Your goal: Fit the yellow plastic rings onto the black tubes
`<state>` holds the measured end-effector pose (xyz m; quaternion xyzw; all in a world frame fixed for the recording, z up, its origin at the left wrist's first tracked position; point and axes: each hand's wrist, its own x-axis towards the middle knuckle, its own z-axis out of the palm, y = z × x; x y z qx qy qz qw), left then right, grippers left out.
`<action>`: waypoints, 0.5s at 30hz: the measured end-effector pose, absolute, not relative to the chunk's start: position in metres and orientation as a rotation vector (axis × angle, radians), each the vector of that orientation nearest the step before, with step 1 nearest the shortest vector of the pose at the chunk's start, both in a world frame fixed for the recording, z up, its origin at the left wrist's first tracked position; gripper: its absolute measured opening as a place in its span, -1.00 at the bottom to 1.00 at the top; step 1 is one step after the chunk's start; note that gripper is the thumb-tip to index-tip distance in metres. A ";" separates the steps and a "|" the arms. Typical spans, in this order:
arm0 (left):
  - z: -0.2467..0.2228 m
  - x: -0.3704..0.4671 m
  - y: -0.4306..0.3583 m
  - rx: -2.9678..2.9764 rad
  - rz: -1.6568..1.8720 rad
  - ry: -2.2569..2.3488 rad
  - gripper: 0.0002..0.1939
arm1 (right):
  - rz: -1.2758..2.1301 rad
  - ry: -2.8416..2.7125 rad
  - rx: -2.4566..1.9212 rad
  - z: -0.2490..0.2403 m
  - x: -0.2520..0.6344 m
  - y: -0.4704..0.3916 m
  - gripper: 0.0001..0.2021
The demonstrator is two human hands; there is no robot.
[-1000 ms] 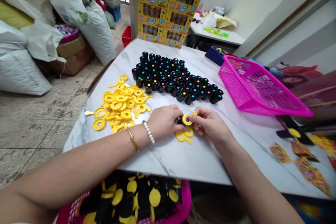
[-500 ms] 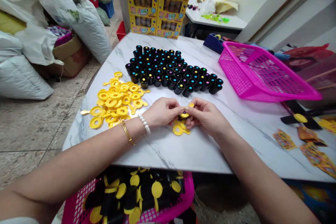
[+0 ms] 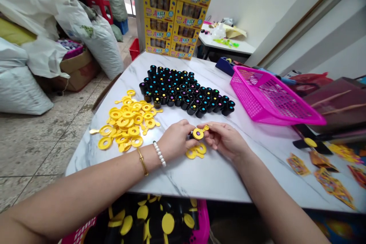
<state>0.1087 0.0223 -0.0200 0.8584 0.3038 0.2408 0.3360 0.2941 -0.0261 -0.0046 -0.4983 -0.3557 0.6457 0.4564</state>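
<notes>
My left hand [image 3: 177, 139] is wrapped round a small black cup, mostly hidden by its fingers. On the cup's top sits a yellow ring lid [image 3: 195, 134] with a purple dot in its hole. My right hand [image 3: 224, 139] pinches at the lid's small tab, on the right. Just below my hands, a few loose yellow ring lids [image 3: 191, 154] lie on the table. A heap of yellow ring lids [image 3: 122, 122] spreads to the left. Beyond my hands, several black cups [image 3: 187, 103] stand upright in a cluster, with coloured dots in their tops.
A pink basket [image 3: 274, 116] stands at the right of the marble-patterned table [image 3: 171, 177]. Under the front edge, another pink basket [image 3: 203, 221] holds black cups with yellow lids. Stacked yellow boxes [image 3: 160, 13] rise at the back. Candy-coloured packets [image 3: 297, 164] lie at right.
Both hands have drawn slightly apart; the ring lid on the cup now shows fully, where fingers pressed over it before. The camera view has tilted upward a little.
</notes>
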 end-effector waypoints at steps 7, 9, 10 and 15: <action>-0.022 0.112 0.018 2.317 0.583 0.781 -0.80 | 1.604 -1.290 -1.591 0.007 0.288 -0.017 -0.68; -0.022 0.114 0.016 2.352 0.588 0.837 -0.79 | 1.496 -1.412 -1.629 0.010 0.284 -0.018 -0.68; -0.022 0.114 0.016 2.369 0.588 0.851 -0.79 | 1.471 -1.445 -1.631 0.010 0.283 -0.020 -0.68; -0.023 0.112 0.017 2.445 0.562 0.870 -0.72 | 1.330 -1.464 -1.601 0.003 0.279 -0.034 -0.67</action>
